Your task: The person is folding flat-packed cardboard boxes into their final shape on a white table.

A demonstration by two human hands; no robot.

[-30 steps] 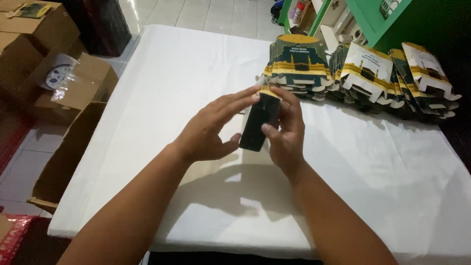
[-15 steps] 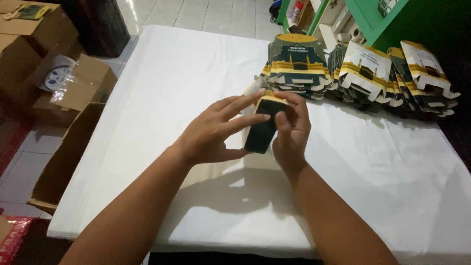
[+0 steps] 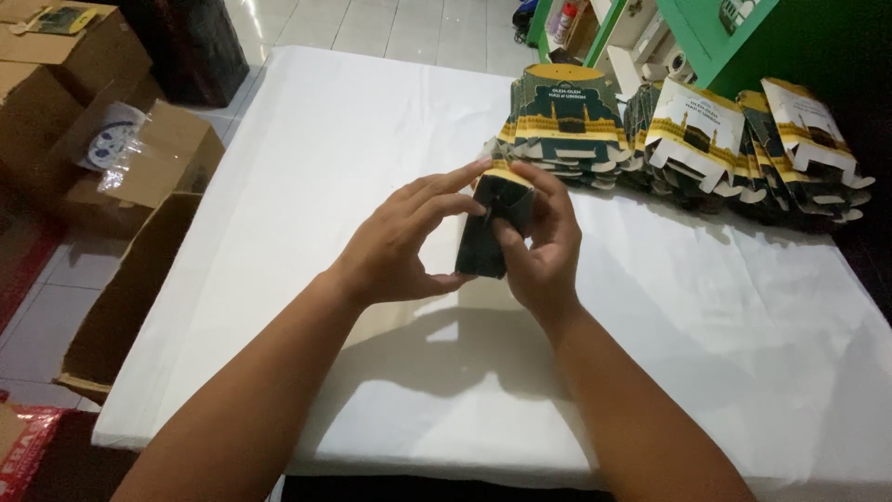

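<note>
The small dark box point(image 3: 495, 228) is thin printed card with a slight sheen. A smooth white cloth covers the desk point(image 3: 353, 139), and the open cartons point(image 3: 139, 270) beside it are matt brown corrugated cardboard.

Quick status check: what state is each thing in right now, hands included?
Left hand: gripping the small dark carton.
Right hand: gripping the same carton, thumb on its front.
Small dark carton: partly folded, held above the table.
Flat carton stacks: unfolded, leaning in overlapping rows.
White table: covered with cloth.
Cardboard boxes: open, on the floor.
</note>
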